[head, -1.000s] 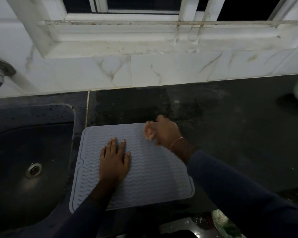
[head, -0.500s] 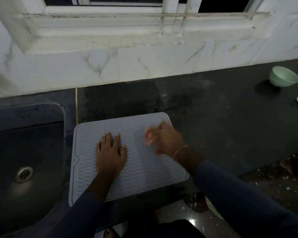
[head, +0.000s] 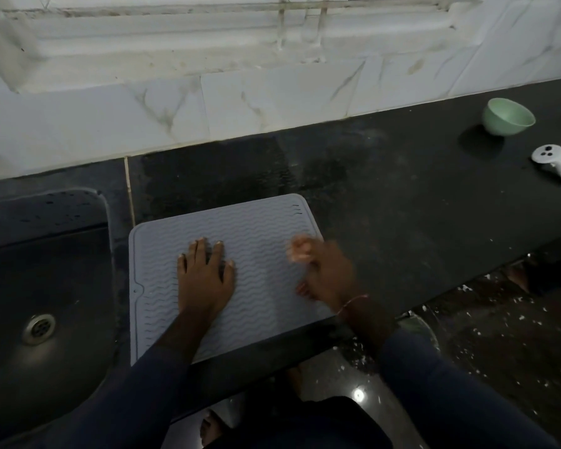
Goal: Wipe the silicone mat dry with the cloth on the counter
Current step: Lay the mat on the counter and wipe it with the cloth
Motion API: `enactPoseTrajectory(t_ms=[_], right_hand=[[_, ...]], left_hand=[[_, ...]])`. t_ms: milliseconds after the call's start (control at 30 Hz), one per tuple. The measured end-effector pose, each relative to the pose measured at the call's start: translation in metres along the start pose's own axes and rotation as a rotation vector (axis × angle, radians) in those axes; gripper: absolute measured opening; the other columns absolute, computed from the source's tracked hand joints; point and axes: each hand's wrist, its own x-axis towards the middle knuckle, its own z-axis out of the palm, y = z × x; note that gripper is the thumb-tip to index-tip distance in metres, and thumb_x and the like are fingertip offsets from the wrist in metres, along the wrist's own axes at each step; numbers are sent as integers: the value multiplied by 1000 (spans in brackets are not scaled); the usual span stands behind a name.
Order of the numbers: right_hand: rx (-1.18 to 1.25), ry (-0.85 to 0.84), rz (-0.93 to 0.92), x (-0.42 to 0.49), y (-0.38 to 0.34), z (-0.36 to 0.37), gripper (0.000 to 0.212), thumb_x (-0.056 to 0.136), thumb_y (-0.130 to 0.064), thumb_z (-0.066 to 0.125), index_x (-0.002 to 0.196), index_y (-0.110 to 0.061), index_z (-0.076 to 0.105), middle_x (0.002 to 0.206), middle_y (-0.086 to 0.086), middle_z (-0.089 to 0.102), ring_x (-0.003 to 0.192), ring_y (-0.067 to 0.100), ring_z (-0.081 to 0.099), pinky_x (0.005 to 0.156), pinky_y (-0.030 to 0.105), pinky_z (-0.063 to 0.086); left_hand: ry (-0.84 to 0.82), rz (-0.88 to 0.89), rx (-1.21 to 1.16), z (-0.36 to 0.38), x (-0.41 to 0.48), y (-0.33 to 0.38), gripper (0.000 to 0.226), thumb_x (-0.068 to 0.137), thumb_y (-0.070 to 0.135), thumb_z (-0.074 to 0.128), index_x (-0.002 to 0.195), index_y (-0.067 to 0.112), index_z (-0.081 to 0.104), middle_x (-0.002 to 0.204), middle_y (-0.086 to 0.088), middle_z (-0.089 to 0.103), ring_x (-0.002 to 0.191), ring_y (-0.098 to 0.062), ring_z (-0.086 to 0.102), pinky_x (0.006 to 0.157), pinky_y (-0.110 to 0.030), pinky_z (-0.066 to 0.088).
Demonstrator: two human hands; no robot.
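Observation:
A grey silicone mat with wavy ribs lies on the dark counter, just right of the sink. My left hand rests flat on the mat's left half, fingers spread, holding nothing. My right hand is over the mat's right edge, blurred by motion, fingers closed around a small pinkish cloth that sticks out at the top of the fist. Most of the cloth is hidden inside the hand.
A dark sink with a drain lies to the left. On the black counter at the far right stand a green bowl and a white controller. A tiled wall and window sill run behind. The floor shows below the counter edge.
My right hand with the cloth has slid from the mat's upper middle toward its right edge and nearer to me. My left hand stays flat. The camera has turned right, bringing bowl and controller into view.

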Motion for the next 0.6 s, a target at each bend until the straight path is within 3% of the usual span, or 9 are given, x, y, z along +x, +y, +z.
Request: enactPoseTrajectory(t_ms=[100, 233, 300, 400, 500, 600], right_hand=[[-41, -66, -203, -44, -41, 65, 39, 90, -27, 54, 130, -29, 52, 114, 2, 53, 97, 20, 56, 84, 35, 49], [-143, -45, -196, -55, -46, 86, 45, 92, -38, 45, 136, -28, 43, 112, 6, 48, 93, 26, 56, 71, 39, 49], [-196, -66, -172, -49, -31, 66, 43, 95, -42, 43, 137, -31, 42, 116, 4, 46, 93, 23, 58, 70, 35, 45], [-283, -7, -8, -40, 15, 33, 47, 93, -39, 51, 139, -33, 41, 121, 2, 44, 94, 26, 62, 73, 37, 47], [-295, 73, 203, -32, 39, 9, 45, 92, -31, 51, 136, -27, 45, 124, 7, 44, 95, 35, 63, 76, 41, 49], [-179, 146, 236, -28, 23, 6, 39, 89, -25, 54, 127, -25, 48, 123, 5, 49, 98, 35, 63, 79, 41, 49]], left_hand=[[-27, 105, 30, 8, -9, 1, 68, 91, 54, 29, 145, 16, 41, 154, -20, 31, 142, -35, 27, 115, -58, 16], [-50, 132, 70, 15, -17, 0, 62, 92, 46, 31, 142, 13, 46, 151, -23, 35, 139, -40, 34, 110, -62, 24], [-21, 99, 58, 13, -17, 4, 60, 94, 45, 26, 143, 15, 45, 152, -20, 35, 141, -36, 31, 114, -58, 20], [-19, 96, 39, 13, -18, 5, 62, 96, 48, 20, 147, 19, 37, 157, -14, 28, 146, -29, 21, 118, -51, 10], [-24, 93, 44, 14, -18, 1, 64, 95, 50, 16, 149, 21, 33, 158, -13, 25, 147, -28, 18, 119, -51, 10], [-46, 103, 55, 13, -18, 3, 66, 95, 52, 11, 151, 21, 29, 159, -12, 22, 148, -27, 14, 119, -51, 7]])
